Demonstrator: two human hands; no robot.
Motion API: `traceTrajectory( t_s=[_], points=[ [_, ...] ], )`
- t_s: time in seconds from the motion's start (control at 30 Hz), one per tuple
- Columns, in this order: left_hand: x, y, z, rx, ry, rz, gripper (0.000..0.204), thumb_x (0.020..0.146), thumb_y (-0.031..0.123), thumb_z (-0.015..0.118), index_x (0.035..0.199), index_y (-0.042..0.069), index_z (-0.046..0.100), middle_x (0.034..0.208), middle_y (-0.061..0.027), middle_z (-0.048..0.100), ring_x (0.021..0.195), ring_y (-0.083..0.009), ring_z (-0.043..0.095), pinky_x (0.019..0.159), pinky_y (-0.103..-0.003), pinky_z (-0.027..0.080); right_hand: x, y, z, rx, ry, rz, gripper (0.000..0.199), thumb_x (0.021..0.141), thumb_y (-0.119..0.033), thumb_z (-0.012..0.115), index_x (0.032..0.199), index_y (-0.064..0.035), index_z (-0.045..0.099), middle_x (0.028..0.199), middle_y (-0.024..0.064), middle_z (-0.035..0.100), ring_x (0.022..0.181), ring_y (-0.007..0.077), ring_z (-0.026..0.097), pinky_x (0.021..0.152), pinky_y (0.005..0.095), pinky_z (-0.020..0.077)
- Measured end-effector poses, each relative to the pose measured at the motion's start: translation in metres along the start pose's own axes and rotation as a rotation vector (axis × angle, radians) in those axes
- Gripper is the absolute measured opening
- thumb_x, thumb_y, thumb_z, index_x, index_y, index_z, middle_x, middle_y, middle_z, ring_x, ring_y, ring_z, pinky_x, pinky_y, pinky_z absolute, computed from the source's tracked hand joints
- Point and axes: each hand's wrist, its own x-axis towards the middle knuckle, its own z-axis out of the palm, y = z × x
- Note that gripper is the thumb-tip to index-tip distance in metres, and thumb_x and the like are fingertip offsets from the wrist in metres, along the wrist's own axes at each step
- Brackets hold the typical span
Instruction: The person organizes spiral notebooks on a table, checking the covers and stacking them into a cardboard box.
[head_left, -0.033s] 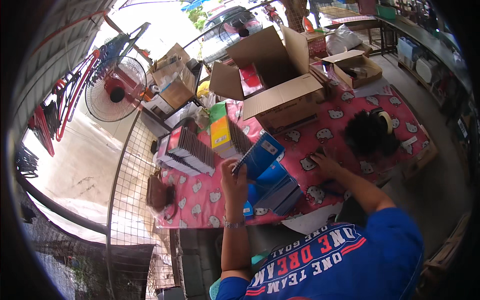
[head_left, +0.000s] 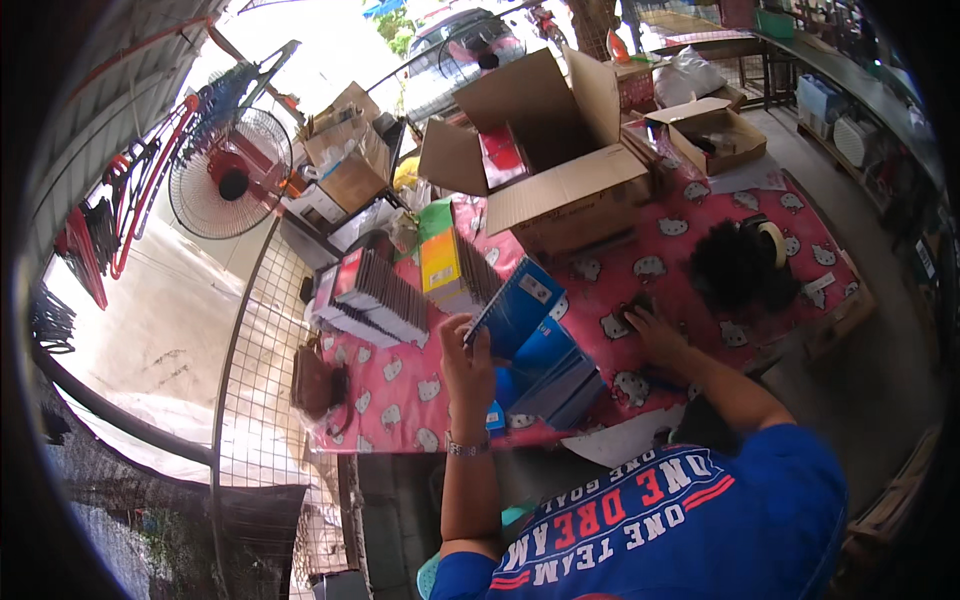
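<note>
My left hand (head_left: pixel 468 362) grips a blue spiral notebook (head_left: pixel 522 305) by its left, bound edge and holds it tilted up. Right below it, a stack of blue notebooks (head_left: pixel 560 385) leans on the tablecloth, its upper part partly covered by the raised one. To the right, my right hand (head_left: pixel 657 338) lies low over the table with its fingers curled round a small dark thing (head_left: pixel 636 303), too hidden to name. Beyond my left hand stand a row of red-covered notebooks (head_left: pixel 375 295) and a row of yellow-covered ones (head_left: pixel 450 270).
A large open carton (head_left: pixel 580 215) with red items inside stands at the table's far side. Black fuzzy material and a tape roll (head_left: pixel 772 245) lie at the right on the pink tablecloth (head_left: pixel 700 285). A smaller box (head_left: pixel 715 140), a fan (head_left: pixel 230 180) and a brown bag (head_left: pixel 315 382) surround the workspace.
</note>
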Motion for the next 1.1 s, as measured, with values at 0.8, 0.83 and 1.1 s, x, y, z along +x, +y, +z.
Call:
traceTrajectory(
  t_s=[0.8, 0.83, 1.1],
  points=[
    [-0.009, -0.022, -0.012, 0.013, -0.105, -0.086, 0.014, 0.095, 0.005, 0.06, 0.105, -0.003, 0.06, 0.087, -0.0077, 0.069, 0.074, -0.0118, 0.068, 0.057, -0.025, 0.056, 0.014, -0.156, -0.212, 0.65, 0.543, -0.433, 0.054, 0.075, -0.03, 0.077, 0.122, -0.006, 0.065, 0.112, 0.0117, 0.061, 0.104, 0.0309, 0.058, 0.094, 0.0431, 0.0478],
    [-0.01, -0.02, -0.011, 0.014, -0.105, -0.086, 0.014, 0.095, 0.005, 0.06, 0.105, -0.003, 0.06, 0.087, -0.0077, 0.069, 0.074, -0.0118, 0.068, 0.057, -0.025, 0.056, 0.014, -0.157, -0.212, 0.597, 0.55, -0.437, 0.054, 0.074, -0.03, 0.077, 0.121, -0.0062, 0.065, 0.112, 0.0116, 0.061, 0.104, 0.0309, 0.058, 0.093, 0.0432, 0.0482],
    [-0.016, -0.016, -0.015, 0.504, -0.015, 0.235, 0.011, 0.088, 0.001, 0.065, 0.099, -0.001, 0.065, 0.084, -0.0138, 0.068, 0.075, -0.0191, 0.068, 0.057, -0.029, 0.055, 0.01, -0.156, -0.228, 0.885, 0.177, -0.392, 0.047, 0.082, -0.027, 0.073, 0.122, -0.0042, 0.065, 0.111, 0.0131, 0.064, 0.099, 0.0268, 0.063, 0.086, 0.0378, 0.0511]
  ],
)
